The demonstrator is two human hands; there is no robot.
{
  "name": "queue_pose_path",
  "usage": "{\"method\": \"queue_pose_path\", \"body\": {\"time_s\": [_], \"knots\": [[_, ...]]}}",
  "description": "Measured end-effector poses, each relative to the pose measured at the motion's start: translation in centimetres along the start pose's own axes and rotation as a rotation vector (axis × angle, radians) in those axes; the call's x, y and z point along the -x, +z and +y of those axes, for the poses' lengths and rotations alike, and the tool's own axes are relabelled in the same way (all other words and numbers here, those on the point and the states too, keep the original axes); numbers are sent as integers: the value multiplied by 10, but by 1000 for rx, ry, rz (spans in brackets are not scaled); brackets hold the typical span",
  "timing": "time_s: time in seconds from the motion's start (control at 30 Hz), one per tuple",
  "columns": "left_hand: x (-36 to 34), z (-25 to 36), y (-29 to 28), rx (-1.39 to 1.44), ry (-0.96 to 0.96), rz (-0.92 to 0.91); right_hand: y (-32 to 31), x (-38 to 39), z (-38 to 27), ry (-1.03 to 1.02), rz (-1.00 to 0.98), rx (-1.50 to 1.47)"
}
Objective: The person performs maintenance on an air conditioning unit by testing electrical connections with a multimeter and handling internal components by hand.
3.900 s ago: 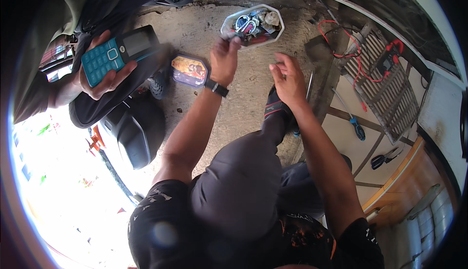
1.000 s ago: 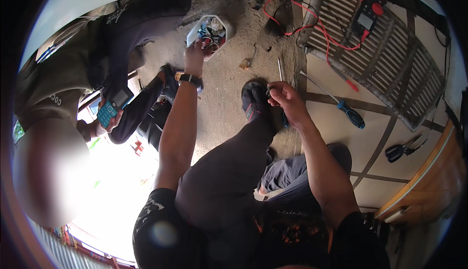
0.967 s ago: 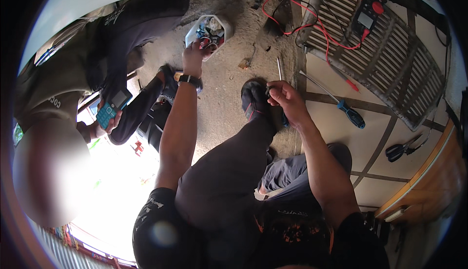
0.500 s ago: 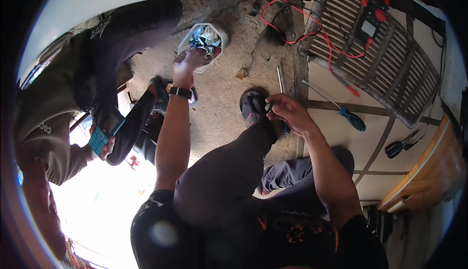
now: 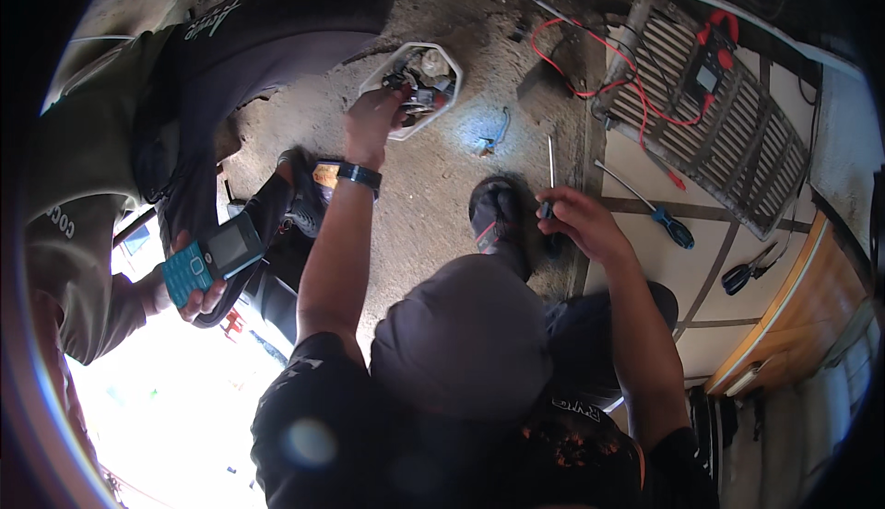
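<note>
My left hand (image 5: 373, 124), wearing a dark watch, reaches into the white octagonal container (image 5: 371, 74) of mixed small parts and stones, fingers curled among them; what it grips is unclear. My right hand (image 5: 578, 223) pinches a small dark piece (image 5: 546, 208) beside the upright-looking shaft of a screwdriver (image 5: 551, 160) lying near my shoe (image 5: 493, 216). A small wired piece (image 5: 489, 145) lies on the concrete in a bright bluish patch. A colourful lid (image 5: 326, 175) is partly hidden behind my left forearm. A second screwdriver (image 5: 673, 228) lies on the tiles at the right.
At the left a co-worker holds a turquoise phone (image 5: 189, 271) in one hand (image 5: 207, 295). At the right are a slatted metal grille (image 5: 737, 159), a clamp meter (image 5: 710, 66) with red and black leads, scissor-like tool (image 5: 737, 277) and wooden panel (image 5: 765, 334). A white frame borders the top.
Since half a second ago my left hand has stayed at the container with fingers shifted among the parts; my right hand appears slightly lower. The co-worker's phone is tilted differently. A bluish light patch has appeared.
</note>
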State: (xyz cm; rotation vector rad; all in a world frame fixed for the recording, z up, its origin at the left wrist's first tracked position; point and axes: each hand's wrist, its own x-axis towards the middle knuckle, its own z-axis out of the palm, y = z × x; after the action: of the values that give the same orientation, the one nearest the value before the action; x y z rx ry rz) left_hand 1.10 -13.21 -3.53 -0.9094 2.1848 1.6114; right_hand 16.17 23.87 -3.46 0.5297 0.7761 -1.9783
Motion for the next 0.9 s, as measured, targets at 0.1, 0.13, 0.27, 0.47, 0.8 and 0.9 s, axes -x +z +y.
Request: {"method": "queue_pose_path", "body": {"time_s": [0.1, 0.13, 0.27, 0.47, 0.8, 0.9], "knots": [[1, -2, 3, 57, 23, 54, 19, 7, -7, -25, 62, 22], [2, -4, 2, 82, 34, 74, 24, 8, -9, -33, 64, 12], [1, -7, 5, -5, 148, 109, 41, -5, -16, -79, 21, -22], [-16, -12, -4, -399, 320, 240, 42, -36, 2, -31, -110, 82], [-4, -14, -14, -535, 480, 243, 42, -34, 7, -79, 79, 211], [10, -8, -17, -460, 443, 206, 43, -30, 6, -103, 103, 201]]}}
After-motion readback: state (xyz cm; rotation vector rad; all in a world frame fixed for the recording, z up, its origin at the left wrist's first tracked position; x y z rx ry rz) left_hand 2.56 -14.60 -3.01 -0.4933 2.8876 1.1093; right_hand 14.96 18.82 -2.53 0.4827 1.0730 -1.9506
